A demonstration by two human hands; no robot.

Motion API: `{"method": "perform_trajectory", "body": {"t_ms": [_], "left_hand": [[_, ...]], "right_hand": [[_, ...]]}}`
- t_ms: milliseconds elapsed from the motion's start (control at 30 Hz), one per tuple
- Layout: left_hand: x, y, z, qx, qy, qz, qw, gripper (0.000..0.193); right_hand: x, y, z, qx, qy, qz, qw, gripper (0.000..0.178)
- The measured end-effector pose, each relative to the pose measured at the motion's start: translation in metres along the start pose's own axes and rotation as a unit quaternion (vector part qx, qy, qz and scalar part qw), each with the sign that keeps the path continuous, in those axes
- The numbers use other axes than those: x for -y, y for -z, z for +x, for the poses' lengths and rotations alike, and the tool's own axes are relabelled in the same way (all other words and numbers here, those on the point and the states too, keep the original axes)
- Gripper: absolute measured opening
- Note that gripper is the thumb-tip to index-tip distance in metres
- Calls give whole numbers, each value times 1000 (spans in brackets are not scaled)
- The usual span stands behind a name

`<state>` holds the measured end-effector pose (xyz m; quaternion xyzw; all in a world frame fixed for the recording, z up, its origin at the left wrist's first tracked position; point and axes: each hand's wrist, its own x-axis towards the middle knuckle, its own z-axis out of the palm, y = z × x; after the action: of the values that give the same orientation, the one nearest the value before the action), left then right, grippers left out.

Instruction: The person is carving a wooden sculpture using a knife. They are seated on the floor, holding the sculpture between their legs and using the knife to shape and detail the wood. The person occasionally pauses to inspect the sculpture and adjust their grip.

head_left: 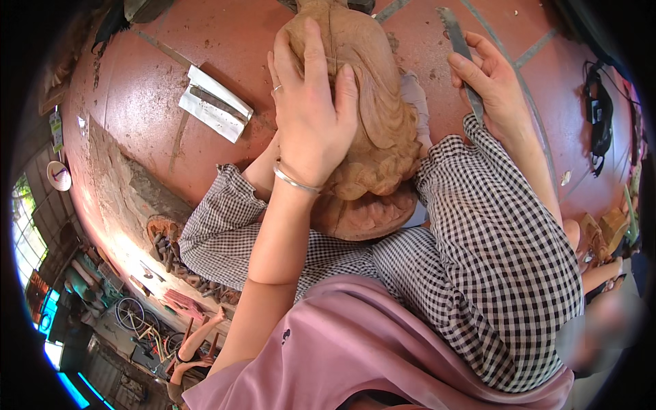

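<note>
A brown wooden carving (383, 123) with flowing, wavy relief lies between my legs, its ruffled lower end toward me. Under that end shows a rounded reddish-brown piece (355, 222). My left hand (311, 119) rests on the carving's upper left side, fingers stretched out and thumb spread. It wears a ring and a silver bangle. To the right, above my checked trouser leg, my right hand (493, 78) is closed round a long, flat grey metal blade (454, 33). The blade slants upward, apart from the carving; its far tip looks worn.
Left of the carving, a folded white paper (234, 128) bears a dark flat strip (213, 100) on the red tile floor. A black pouch with a cord (601, 116) lies far right. Several tools (167, 249) sit beyond my left knee. Other people are at the lower edges.
</note>
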<state>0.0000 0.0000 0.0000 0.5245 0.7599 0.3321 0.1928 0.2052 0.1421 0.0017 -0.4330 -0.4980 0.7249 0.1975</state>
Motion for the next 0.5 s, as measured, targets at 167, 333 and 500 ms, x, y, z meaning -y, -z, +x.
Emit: {"method": "perform_trajectory", "body": {"t_ms": [167, 333, 500], "left_hand": [[10, 0, -3, 19, 14, -20, 1000, 58], [18, 3, -3, 21, 10, -86, 996, 60], [25, 8, -4, 26, 24, -169, 985, 67]], "right_hand": [[-2, 9, -4, 8, -9, -6, 1000, 56], [-6, 12, -3, -3, -14, 25, 1000, 56], [-9, 13, -1, 4, 5, -16, 1000, 59]]}}
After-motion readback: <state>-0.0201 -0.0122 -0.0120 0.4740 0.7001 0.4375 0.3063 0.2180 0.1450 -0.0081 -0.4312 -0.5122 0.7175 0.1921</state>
